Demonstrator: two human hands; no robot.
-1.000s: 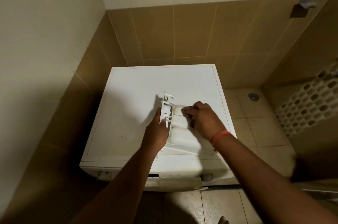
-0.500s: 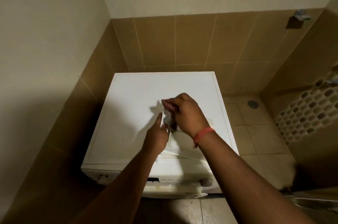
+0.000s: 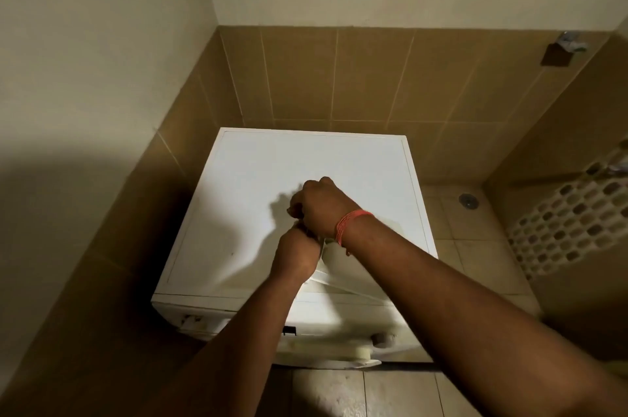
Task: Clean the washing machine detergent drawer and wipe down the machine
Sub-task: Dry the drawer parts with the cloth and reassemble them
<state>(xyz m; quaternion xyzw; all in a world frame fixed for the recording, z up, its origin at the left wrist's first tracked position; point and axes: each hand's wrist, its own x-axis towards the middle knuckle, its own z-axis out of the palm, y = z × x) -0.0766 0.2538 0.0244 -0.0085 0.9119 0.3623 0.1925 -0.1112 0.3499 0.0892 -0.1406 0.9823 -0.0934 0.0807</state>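
A white washing machine [image 3: 258, 178] stands in a tiled corner. The white detergent drawer [image 3: 343, 267] lies on its lid near the front edge, mostly hidden by my hands. My left hand [image 3: 295, 255] grips the drawer's left side. My right hand [image 3: 321, 204], with an orange thread band at the wrist, is curled over the drawer's far end and covers it; whatever it holds there is hidden. The empty drawer slot [image 3: 289, 330] shows as a dark opening in the machine's front panel.
Brown wall tiles close in behind and to the left of the machine. To the right is a tiled floor with a round drain [image 3: 468, 200] and a honeycomb-patterned panel [image 3: 571, 216]. A small metal tap [image 3: 569, 42] sticks out of the wall, upper right.
My right hand has moved from the drawer's right side up and left over its far end. My left hand has curled tighter on the drawer. The view has tilted up.
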